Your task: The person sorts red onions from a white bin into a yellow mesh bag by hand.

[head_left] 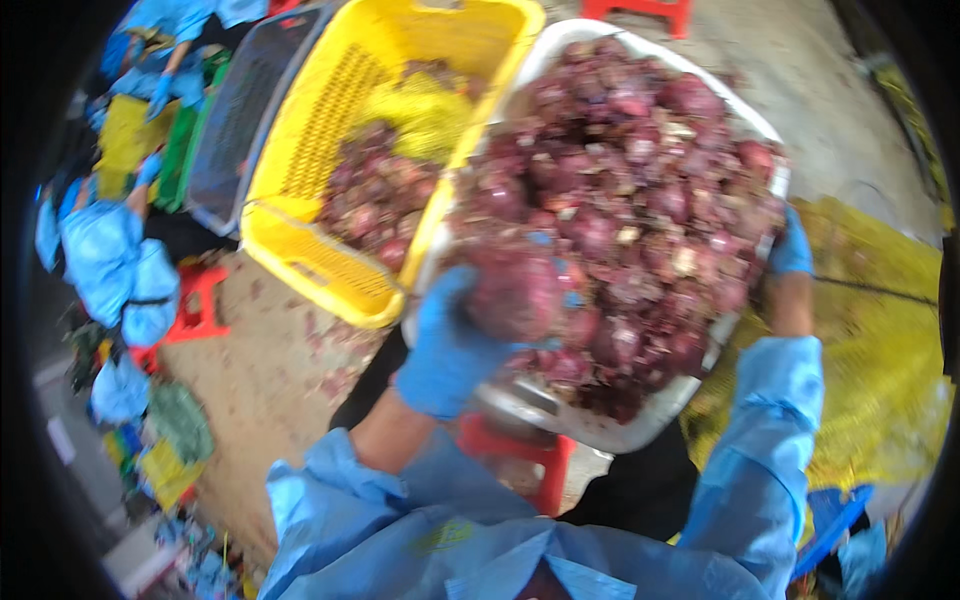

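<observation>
My left hand (452, 345), in a blue glove, is wrapped round a large red onion (512, 288) at the near left side of a white tub (765, 125). Motion blurs the onion and the fingertips. Red onions (600, 225) with loose papery skins are heaped in the tub. At the tub's right wall, my right hand (790, 245), also gloved in blue, appears to grip the rim; its fingers are partly hidden. Left of the tub, touching or nearly so, stands a yellow plastic basket (310, 150) with more red onions (375, 200) and a yellow mesh bag (425, 115) inside.
A grey crate (245, 130) and a green crate (178, 160) stand beyond the basket. Red stools (200, 305) are nearby, one under the tub. Yellow mesh sacking (860, 340) lies at the right. People in blue smocks (105, 250) work at the left. Onion skins litter the floor.
</observation>
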Action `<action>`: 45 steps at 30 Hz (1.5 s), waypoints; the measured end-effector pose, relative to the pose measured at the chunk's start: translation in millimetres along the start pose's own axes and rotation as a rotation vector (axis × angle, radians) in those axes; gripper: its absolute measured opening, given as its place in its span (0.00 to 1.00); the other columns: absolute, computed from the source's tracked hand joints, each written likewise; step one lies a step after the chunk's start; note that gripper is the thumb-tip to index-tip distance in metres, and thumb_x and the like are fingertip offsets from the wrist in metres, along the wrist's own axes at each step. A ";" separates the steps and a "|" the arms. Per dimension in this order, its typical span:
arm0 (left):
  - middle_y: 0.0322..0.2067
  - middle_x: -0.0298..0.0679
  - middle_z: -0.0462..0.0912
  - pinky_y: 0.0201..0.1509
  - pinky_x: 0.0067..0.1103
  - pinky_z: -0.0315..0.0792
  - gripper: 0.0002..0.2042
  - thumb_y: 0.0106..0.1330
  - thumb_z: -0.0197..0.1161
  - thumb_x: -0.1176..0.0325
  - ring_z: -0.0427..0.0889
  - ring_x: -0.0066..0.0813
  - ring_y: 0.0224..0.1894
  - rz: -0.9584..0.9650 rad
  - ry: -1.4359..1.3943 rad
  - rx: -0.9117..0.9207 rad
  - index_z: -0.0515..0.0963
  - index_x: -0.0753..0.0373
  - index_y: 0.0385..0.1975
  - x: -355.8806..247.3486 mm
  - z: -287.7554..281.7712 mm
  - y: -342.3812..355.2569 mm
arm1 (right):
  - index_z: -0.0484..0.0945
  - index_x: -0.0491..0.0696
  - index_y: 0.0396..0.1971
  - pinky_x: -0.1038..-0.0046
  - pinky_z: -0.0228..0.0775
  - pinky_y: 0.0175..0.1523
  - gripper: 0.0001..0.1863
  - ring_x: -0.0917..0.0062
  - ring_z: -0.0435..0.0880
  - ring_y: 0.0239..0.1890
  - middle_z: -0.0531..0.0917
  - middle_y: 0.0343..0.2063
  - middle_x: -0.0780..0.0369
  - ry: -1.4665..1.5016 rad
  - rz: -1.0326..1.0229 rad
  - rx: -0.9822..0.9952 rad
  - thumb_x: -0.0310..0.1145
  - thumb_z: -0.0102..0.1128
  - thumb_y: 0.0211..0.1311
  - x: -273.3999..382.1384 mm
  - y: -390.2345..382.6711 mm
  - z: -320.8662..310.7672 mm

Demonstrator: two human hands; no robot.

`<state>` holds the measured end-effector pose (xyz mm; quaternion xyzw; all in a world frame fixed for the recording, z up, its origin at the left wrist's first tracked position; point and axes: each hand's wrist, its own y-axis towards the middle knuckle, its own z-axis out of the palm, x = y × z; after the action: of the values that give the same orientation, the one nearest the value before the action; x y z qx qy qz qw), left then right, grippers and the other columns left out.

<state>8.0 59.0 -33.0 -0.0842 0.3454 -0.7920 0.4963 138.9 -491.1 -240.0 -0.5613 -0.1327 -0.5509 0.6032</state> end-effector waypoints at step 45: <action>0.59 0.42 0.69 0.65 0.27 0.63 0.25 0.72 0.48 0.57 0.69 0.29 0.60 -0.115 0.778 0.484 0.62 0.65 0.63 48.5 51.9 -19.6 | 0.61 0.43 0.64 0.74 0.66 0.59 0.31 0.77 0.72 0.55 0.72 0.57 0.57 -0.429 -0.522 0.242 0.31 0.58 0.61 -13.2 -351.6 272.2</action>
<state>-5.5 -0.7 8.0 0.3188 0.3058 -0.8488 0.2904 -27.2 -176.9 27.5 -0.5359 -0.4594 -0.5365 0.4625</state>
